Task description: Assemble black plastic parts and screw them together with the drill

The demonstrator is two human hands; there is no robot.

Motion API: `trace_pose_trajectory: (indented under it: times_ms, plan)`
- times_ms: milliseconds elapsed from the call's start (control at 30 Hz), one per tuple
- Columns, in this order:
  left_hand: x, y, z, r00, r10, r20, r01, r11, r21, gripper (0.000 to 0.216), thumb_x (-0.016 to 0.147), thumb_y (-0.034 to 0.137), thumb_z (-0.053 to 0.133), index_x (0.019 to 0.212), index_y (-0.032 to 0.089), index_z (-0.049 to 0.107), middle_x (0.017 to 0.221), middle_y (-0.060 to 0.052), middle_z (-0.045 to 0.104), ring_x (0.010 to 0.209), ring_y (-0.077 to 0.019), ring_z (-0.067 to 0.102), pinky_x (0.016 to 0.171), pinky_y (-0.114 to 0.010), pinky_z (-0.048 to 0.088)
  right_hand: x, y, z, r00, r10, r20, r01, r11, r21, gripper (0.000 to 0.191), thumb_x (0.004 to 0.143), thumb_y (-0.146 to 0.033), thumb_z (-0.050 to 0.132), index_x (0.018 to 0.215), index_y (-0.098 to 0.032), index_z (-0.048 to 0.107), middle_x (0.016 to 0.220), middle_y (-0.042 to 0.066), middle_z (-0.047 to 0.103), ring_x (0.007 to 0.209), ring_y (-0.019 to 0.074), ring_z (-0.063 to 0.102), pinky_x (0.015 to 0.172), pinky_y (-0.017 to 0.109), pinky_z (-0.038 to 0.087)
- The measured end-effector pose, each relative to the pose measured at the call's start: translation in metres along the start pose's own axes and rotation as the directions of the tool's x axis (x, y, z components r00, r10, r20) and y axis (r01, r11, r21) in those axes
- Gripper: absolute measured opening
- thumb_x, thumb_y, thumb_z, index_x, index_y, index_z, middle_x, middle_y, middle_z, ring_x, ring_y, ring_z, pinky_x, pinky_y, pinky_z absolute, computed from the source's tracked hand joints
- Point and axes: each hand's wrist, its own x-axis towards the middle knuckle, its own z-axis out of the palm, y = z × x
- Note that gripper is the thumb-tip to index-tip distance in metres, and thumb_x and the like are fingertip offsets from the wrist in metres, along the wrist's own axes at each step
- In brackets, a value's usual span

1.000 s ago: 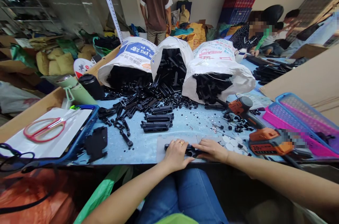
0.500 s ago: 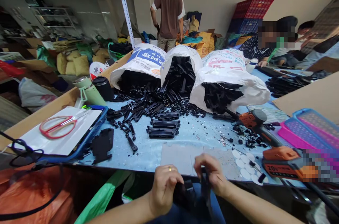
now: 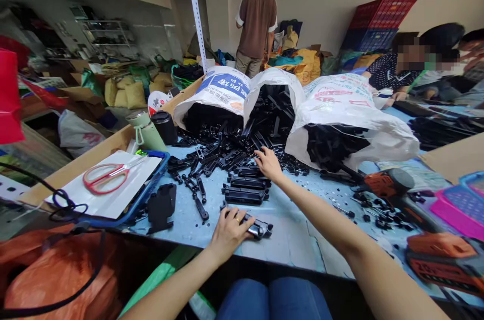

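In front of the middle sack [image 3: 273, 76], we are clasping a black assembly [image 3: 260, 229] under our left hand [image 3: 231, 232], probably steadying it; closer to that sack, we are spreading our right hand's [image 3: 268, 163] fingers by loose black pieces [image 3: 227, 158], seemingly heaped for easy reach.

Soft light brightens the white bags [image 3: 340, 101]; the far shelves [image 3: 108, 33] sit dim; the edge-stretched drill [image 3: 440, 254] seems blurred.
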Motion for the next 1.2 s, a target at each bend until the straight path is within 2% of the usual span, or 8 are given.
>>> trace_pose_trajectory:
  times_ms: [200, 367, 433, 533, 733, 933, 1067, 1200]
  plan:
    - [0.024, -0.023, -0.011, 0.979, -0.198, -0.055, 0.202, 0.977, 0.070, 0.051, 0.084, 0.046, 0.050, 0.125, 0.017, 0.044, 0.115, -0.011, 0.055, 0.113, -0.0253, 0.043, 0.094, -0.042, 0.033, 0.067, 0.014, 0.011, 0.980, 0.194, 0.044, -0.197, 0.977, 0.082, 0.022, 0.076, -0.024, 0.059, 0.092, -0.009, 0.063, 0.108, 0.021, 0.056, 0.114, 0.0317, 0.038, 0.093, 0.045, 0.030]
    - [0.023, -0.083, -0.040, 0.732, -0.672, -0.115, 0.679, 0.705, 0.206, 0.038, 0.089, 0.041, 0.038, 0.096, 0.009, 0.058, 0.090, -0.014, 0.058, 0.089, -0.0261, 0.054, 0.077, -0.036, 0.043, 0.050, 0.037, -0.005, 0.941, 0.312, 0.130, -0.338, 0.875, 0.347, 0.036, 0.067, -0.038, 0.065, 0.090, -0.011, 0.061, 0.083, 0.011, 0.060, 0.081, 0.0206, 0.054, 0.070, 0.030, 0.041]
    - [0.026, -0.103, -0.041, 0.654, -0.750, -0.092, 0.745, 0.619, 0.249, 0.037, 0.086, 0.041, 0.042, 0.092, 0.008, 0.059, 0.091, -0.016, 0.058, 0.090, -0.0287, 0.054, 0.075, -0.037, 0.044, 0.025, 0.043, -0.013, 0.933, 0.307, 0.187, -0.360, 0.799, 0.482, 0.050, 0.068, -0.046, 0.061, 0.105, -0.014, 0.055, 0.075, 0.004, 0.058, 0.061, 0.0125, 0.051, 0.055, 0.024, 0.039]
    - [0.036, -0.117, -0.033, 0.614, -0.785, -0.076, 0.776, 0.584, 0.237, 0.028, 0.082, 0.030, 0.047, 0.090, 0.006, 0.058, 0.097, -0.021, 0.057, 0.097, -0.0330, 0.052, 0.074, -0.040, 0.044, -0.021, 0.043, -0.025, 0.927, 0.240, 0.288, -0.373, 0.671, 0.641, 0.058, 0.069, -0.050, 0.057, 0.116, -0.017, 0.050, 0.066, -0.003, 0.052, 0.044, 0.0062, 0.038, 0.042, 0.019, 0.029]
    - [0.038, -0.100, -0.040, 0.691, -0.722, -0.034, 0.720, 0.682, 0.128, 0.019, 0.085, 0.024, 0.043, 0.098, 0.012, 0.049, 0.088, -0.012, 0.059, 0.086, -0.0248, 0.058, 0.072, -0.034, 0.044, -0.097, 0.037, -0.059, 0.935, 0.143, 0.324, -0.347, 0.554, 0.756, 0.041, 0.071, -0.045, 0.058, 0.100, -0.016, 0.062, 0.070, 0.001, 0.054, 0.053, 0.0085, 0.045, 0.046, 0.020, 0.034]
    - [0.019, 0.002, -0.046, 0.934, -0.319, 0.161, 0.355, 0.880, -0.315, 0.017, 0.092, 0.027, 0.030, 0.090, 0.018, 0.044, 0.081, -0.004, 0.055, 0.073, -0.0174, 0.055, 0.065, -0.028, 0.042, -0.156, 0.042, -0.089, 0.995, 0.024, 0.097, -0.085, 0.720, 0.689, 0.037, 0.071, -0.039, 0.064, 0.100, -0.018, 0.057, 0.097, 0.006, 0.058, 0.086, 0.0190, 0.056, 0.073, 0.030, 0.046]
    - [0.018, 0.060, -0.016, 0.954, -0.126, 0.271, 0.225, 0.900, -0.374, 0.007, 0.083, 0.017, 0.049, 0.090, 0.019, 0.049, 0.086, -0.004, 0.058, 0.080, -0.0186, 0.056, 0.070, -0.027, 0.043, -0.196, 0.050, -0.078, 0.991, 0.055, -0.122, -0.019, 0.961, 0.275, 0.028, 0.075, -0.035, 0.059, 0.097, -0.018, 0.054, 0.093, 0.008, 0.060, 0.083, 0.0210, 0.057, 0.075, 0.034, 0.045]
    - [0.026, 0.051, 0.007, 0.953, -0.130, 0.274, 0.228, 0.902, -0.367, 0.032, 0.079, 0.011, 0.052, 0.111, 0.016, 0.045, 0.106, -0.011, 0.054, 0.099, -0.0227, 0.053, 0.085, -0.033, 0.041, -0.234, 0.054, -0.063, 0.987, -0.154, 0.052, 0.159, 0.981, -0.111, 0.043, 0.081, -0.040, 0.053, 0.118, -0.020, 0.052, 0.111, 0.013, 0.057, 0.102, 0.0289, 0.052, 0.087, 0.045, 0.039]
